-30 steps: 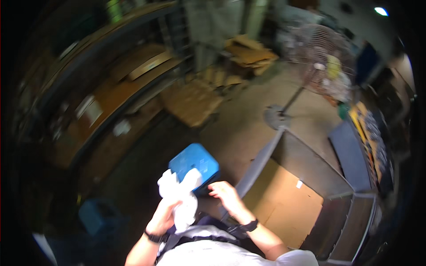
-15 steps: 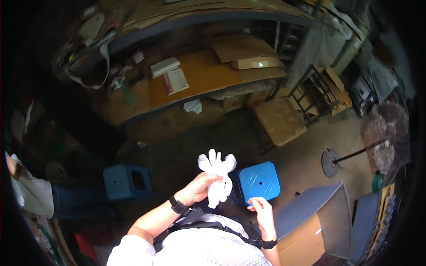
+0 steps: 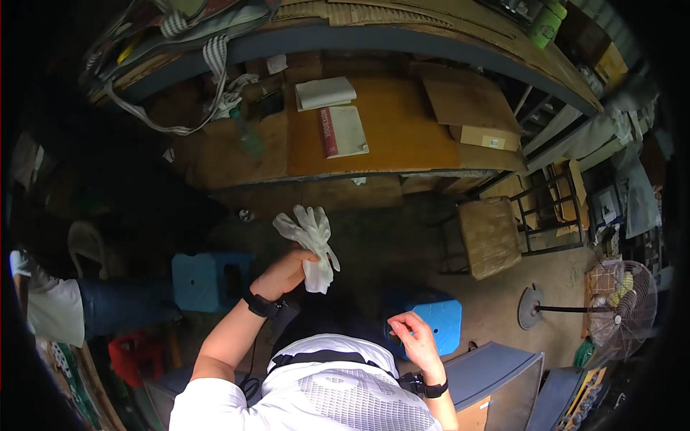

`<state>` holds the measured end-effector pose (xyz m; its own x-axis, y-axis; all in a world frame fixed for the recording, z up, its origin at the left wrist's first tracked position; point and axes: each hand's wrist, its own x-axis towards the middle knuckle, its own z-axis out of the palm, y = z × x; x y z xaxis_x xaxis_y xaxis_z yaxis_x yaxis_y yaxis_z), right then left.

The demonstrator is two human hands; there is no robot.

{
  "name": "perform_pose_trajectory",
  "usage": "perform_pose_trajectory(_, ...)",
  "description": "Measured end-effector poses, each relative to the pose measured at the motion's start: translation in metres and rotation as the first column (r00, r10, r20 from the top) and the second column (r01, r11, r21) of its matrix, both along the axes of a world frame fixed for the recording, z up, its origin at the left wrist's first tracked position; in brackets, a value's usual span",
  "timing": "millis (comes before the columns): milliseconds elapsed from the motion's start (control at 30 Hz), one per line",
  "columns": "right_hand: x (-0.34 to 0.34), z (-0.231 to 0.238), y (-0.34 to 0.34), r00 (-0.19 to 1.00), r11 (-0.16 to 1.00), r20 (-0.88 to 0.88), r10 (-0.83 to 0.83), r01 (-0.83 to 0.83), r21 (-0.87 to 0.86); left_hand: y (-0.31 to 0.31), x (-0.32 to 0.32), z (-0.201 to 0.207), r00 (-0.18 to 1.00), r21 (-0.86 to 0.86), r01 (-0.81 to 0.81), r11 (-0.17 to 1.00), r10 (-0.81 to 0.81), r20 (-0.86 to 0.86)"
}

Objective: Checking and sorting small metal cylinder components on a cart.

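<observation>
Holding at least one white glove (image 3: 314,233) up in the left hand (image 3: 286,269), with thumb and fingers pressed together on its lower part — in front of the torso, on the near side of the table (image 3: 406,133). Curling the fingers of the empty right hand (image 3: 418,345) loosely — partly covering a blue stool (image 3: 443,322) from view. Facing a red-and-white notebook (image 3: 346,133) on the table, beyond the glove.
</observation>
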<state>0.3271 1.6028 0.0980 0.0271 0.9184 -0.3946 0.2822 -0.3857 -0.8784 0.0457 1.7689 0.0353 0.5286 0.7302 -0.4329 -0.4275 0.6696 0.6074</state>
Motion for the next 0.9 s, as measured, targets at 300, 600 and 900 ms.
perform_pose_trajectory(300, 0.058, -0.023, 0.054, 0.989, 0.985, 0.055, -0.136, 0.129, 0.112, 0.124, 0.000, -0.072, 0.991, 0.253, 0.025, 0.967, 0.010, -0.133)
perform_pose_trajectory(600, 0.078, -0.016, 0.084, 0.912, 0.913, 0.152, -0.380, 0.343, 0.223, 0.273, 0.018, -0.050, 0.891, 0.285, 0.003, 0.958, 0.128, -0.436)
perform_pose_trajectory(900, 0.028, -0.027, 0.136, 0.811, 0.820, 0.115, -0.573, 0.568, 0.074, 0.417, 0.030, -0.122, 0.730, 0.205, 0.230, 0.951, -0.029, -0.683)
